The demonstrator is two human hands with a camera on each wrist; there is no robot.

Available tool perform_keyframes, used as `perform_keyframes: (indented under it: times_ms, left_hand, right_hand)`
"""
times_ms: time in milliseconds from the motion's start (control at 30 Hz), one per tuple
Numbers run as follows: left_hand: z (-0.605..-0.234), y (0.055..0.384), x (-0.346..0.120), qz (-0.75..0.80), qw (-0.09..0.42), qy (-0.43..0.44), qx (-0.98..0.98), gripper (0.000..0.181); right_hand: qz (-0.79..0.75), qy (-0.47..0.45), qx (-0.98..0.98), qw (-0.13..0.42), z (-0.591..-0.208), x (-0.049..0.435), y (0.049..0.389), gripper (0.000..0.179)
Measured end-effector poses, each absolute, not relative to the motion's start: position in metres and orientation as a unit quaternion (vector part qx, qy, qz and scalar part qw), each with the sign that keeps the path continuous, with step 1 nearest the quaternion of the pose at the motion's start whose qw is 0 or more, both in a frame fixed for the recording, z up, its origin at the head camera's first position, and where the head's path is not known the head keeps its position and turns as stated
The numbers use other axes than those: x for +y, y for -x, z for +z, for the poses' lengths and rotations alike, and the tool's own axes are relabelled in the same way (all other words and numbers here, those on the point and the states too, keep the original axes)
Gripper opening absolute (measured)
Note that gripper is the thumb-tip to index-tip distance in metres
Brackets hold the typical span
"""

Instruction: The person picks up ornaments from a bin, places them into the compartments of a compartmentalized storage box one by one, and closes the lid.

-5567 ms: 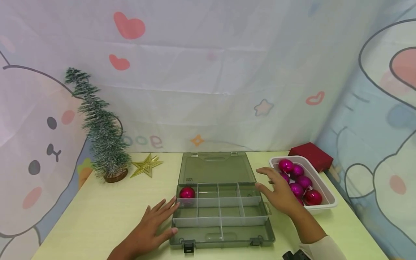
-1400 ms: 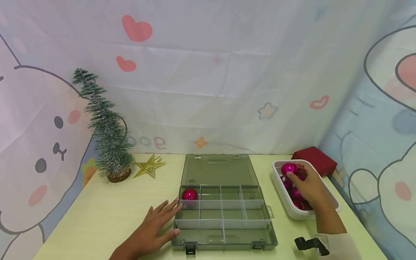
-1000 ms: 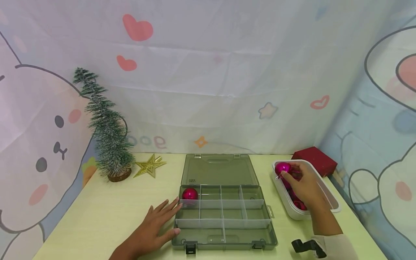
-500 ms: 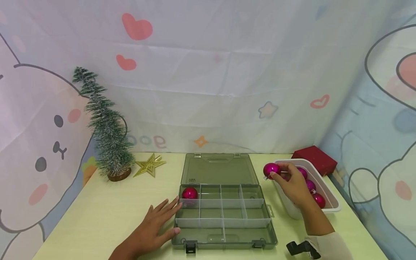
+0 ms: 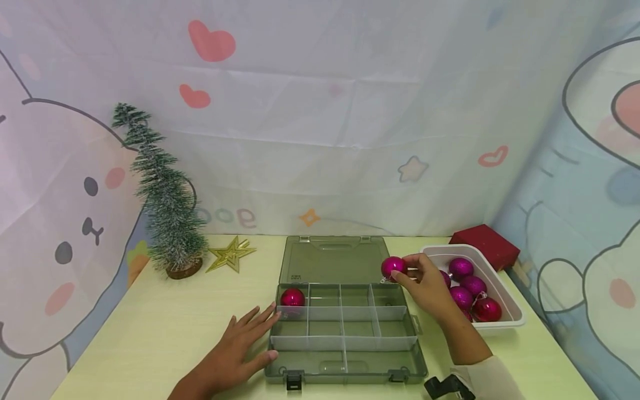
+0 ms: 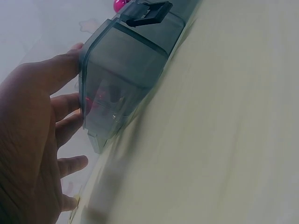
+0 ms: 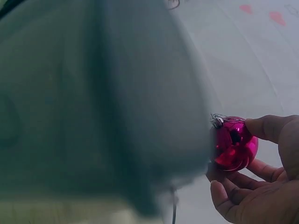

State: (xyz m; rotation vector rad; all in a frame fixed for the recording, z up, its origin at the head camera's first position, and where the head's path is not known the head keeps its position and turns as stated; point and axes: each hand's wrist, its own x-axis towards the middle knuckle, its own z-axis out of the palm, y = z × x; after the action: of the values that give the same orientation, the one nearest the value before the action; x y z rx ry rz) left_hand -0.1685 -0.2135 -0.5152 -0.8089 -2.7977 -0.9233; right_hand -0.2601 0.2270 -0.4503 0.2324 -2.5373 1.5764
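My right hand pinches a shiny pink Christmas bauble between thumb and fingers, above the right hinge area of a green see-through compartment box. In the right wrist view the bauble shows its silver cap, and the box's blurred side fills much of the picture. The box lid lies folded back. One red-pink bauble sits in the back left compartment. My left hand rests against the box's left side with fingers spread; in the left wrist view its fingertips touch the box wall.
To the right stands a white tub with several pink and purple baubles. Behind it lies a dark red box. At the back left are a small frosted Christmas tree and a gold star.
My right hand has lifted a pink bauble out of the white tub and carried it left to the box. My left hand has stayed at the box's left side.
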Motion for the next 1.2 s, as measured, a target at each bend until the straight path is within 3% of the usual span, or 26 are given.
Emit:
perform_keyframes:
  times_ms: [500,967,1200]
  left_hand:
    - [-0.518,0.169,-0.214,-0.291,0.057,0.269,-0.916,0.068]
    - [-0.519,0.17,-0.214,-0.294,0.047,0.266,-0.917,0.068]
    - [-0.518,0.17,-0.213,-0.294,0.046,0.266,-0.917,0.068]
  right_hand:
    - [0.533,-0.112,-0.838,0.019,-0.447,0.186,0.249,0.056]
    - [0.542,-0.129,-0.83,0.007,-0.445,0.153,0.246,0.05]
    - [0.514,-0.136,-0.846,0.038,-0.446,0.133,0.251,0.044]
